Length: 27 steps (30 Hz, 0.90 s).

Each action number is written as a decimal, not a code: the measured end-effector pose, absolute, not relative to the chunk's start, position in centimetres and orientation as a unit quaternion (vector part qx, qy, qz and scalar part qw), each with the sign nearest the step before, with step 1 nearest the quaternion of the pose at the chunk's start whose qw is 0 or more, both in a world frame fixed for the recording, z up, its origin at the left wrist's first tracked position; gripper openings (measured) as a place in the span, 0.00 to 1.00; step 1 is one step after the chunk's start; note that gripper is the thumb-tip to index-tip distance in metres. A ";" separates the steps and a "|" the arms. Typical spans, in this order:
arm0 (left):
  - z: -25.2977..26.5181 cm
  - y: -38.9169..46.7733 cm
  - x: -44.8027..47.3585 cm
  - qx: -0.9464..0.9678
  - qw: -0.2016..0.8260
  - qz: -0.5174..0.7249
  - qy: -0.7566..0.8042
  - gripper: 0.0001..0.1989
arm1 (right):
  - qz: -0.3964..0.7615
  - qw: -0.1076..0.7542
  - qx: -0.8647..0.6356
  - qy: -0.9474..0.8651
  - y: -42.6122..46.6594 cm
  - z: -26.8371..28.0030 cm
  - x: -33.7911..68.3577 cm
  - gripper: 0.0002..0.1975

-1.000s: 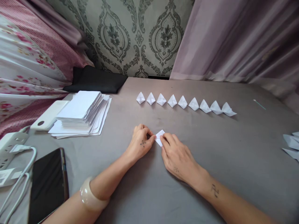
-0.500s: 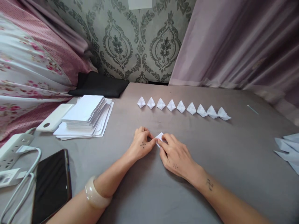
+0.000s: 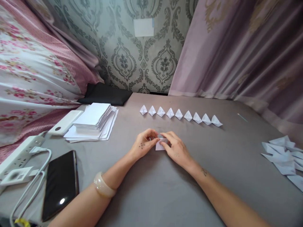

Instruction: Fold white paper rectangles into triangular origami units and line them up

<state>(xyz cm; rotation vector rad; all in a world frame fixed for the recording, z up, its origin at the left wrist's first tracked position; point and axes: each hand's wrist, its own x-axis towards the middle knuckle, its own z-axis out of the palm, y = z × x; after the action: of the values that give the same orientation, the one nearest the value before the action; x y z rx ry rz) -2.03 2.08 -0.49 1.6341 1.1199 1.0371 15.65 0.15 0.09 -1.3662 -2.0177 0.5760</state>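
A small folded piece of white paper point(image 3: 160, 146) is held between my two hands, over the middle of the grey table. My left hand point(image 3: 145, 142) pinches its left upper edge between thumb and fingers. From the other side my right hand point(image 3: 176, 145) grips it, thumb on the near face and fingers behind; the fingertips partly cover the paper. Beyond the hands stands a row of several folded white paper shapes point(image 3: 170, 113), pointed at the top.
At the left are a stack of white paper point(image 3: 93, 114), a white power bank point(image 3: 65, 122), a black phone point(image 3: 61, 184) and a power strip point(image 3: 21, 153) with cables. More folded papers point(image 3: 282, 156) lie in a pile at the right edge. A cotton swab point(image 3: 242, 117) lies far right.
The paper in my hands has turned from a diamond-like position to one with a straight lower edge, and my right fingers have shifted on it. The camera view has tilted up and moved right.
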 end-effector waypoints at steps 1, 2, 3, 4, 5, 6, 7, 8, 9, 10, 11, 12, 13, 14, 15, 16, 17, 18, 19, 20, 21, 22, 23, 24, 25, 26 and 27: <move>-0.1 2.0 -2.0 0.642 0.459 0.437 0.433 0.12 | 0.233 0.319 -0.523 -0.755 0.2 0.3 15.7 0.11; 0.2 1.9 -2.0 0.624 0.480 0.450 0.422 0.15 | 0.257 0.330 -0.526 -0.740 0.3 0.4 15.6 0.08; 0.5 1.9 -2.0 0.606 0.499 0.455 0.419 0.16 | 0.293 0.345 -0.528 -0.718 0.3 0.5 15.6 0.08; 0.7 1.8 -2.0 0.591 0.514 0.455 0.424 0.17 | 0.340 0.364 -0.528 -0.688 0.3 0.6 15.6 0.08; 0.9 1.8 -2.0 0.579 0.522 0.451 0.434 0.18 | 0.391 0.382 -0.527 -0.651 0.4 0.7 15.5 0.09; 0.9 1.8 -2.1 0.573 0.528 0.444 0.442 0.19 | 0.442 0.400 -0.523 -0.610 0.4 0.7 15.5 0.11; 0.8 1.8 -2.1 0.572 0.534 0.433 0.447 0.20 | 0.489 0.413 -0.516 -0.569 0.3 0.8 15.4 0.13; 0.6 1.8 -2.1 0.574 0.538 0.423 0.449 0.19 | 0.528 0.422 -0.507 -0.534 0.3 0.8 15.4 0.15; 0.4 1.9 -2.1 0.576 0.542 0.416 0.449 0.19 | 0.559 0.428 -0.499 -0.506 0.3 0.8 15.3 0.17; 0.3 1.9 -2.1 0.577 0.545 0.411 0.449 0.17 | 0.582 0.431 -0.491 -0.485 0.2 0.8 15.3 0.18; 0.1 1.9 -2.1 0.579 0.544 0.409 0.449 0.16 | 0.599 0.432 -0.484 -0.470 0.2 0.8 15.3 0.19; 0.0 2.0 -2.0 0.584 0.538 0.407 0.452 0.15 | 0.611 0.429 -0.479 -0.461 0.2 0.8 15.3 0.19; 0.0 1.9 -2.0 0.593 0.523 0.405 0.459 0.14 | 0.616 0.424 -0.479 -0.460 0.2 0.8 15.3 0.19; 0.0 1.9 -2.0 0.608 0.501 0.402 0.466 0.13 | 0.611 0.420 -0.480 -0.469 0.2 0.7 15.4 0.18; 0.0 1.8 -2.0 0.628 0.470 0.399 0.474 0.11 | 0.591 0.418 -0.486 -0.489 0.3 0.6 15.4 0.17; 0.1 1.8 -2.1 0.650 0.433 0.398 0.481 0.10 | 0.553 0.421 -0.496 -0.521 0.4 0.5 15.5 0.15; 0.2 1.7 -2.1 0.673 0.394 0.397 0.484 0.09 | 0.496 0.427 -0.508 -0.560 0.5 0.4 15.7 0.14; 0.3 1.6 -2.1 0.695 0.357 0.396 0.483 0.08 | 0.428 0.433 -0.515 -0.603 0.5 0.2 15.8 0.12; 0.4 1.6 -2.2 0.716 0.323 0.393 0.477 0.06 | 0.357 0.437 -0.516 -0.644 0.6 0.1 16.0 0.09; 0.4 1.5 -2.2 0.740 0.289 0.386 0.470 0.05 | 0.290 0.437 -0.512 -0.680 0.6 0.0 16.2 0.06; 0.4 1.5 -2.3 0.764 0.252 0.373 0.462 0.04 | 0.231 0.431 -0.504 -0.712 0.6 0.0 16.4 0.04; 0.4 1.4 -2.3 0.788 0.211 0.357 0.455 0.04 | 0.181 0.418 -0.493 -0.741 0.5 0.0 16.6 0.04; 0.3 1.4 -2.4 0.810 0.165 0.339 0.450 0.05 | 0.135 0.397 -0.483 -0.769 0.3 0.0 16.8 0.06; 0.3 1.4 -2.4 0.828 0.116 0.320 0.445 0.06 | 0.088 0.371 -0.475 -0.793 0.2 0.0 16.9 0.08; 0.2 1.4 -2.5 0.844 0.069 0.300 0.440 0.07 | 0.043 0.340 -0.467 -0.815 0.0 0.1 17.0 0.09; 0.2 1.4 -2.5 0.856 0.028 0.280 0.433 0.09 | 0.003 0.309 -0.459 -0.833 -0.1 0.2 17.0 0.11; 0.1 1.4 -2.6 0.868 -0.006 0.259 0.424 0.10 | -0.031 0.281 -0.453 -0.846 -0.2 0.2 17.0 0.12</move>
<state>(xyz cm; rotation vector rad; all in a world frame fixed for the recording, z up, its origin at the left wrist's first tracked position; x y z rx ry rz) -2.55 1.44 0.12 2.7373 1.3364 0.8182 16.98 -0.25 0.20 -1.2135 -2.2659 -0.0842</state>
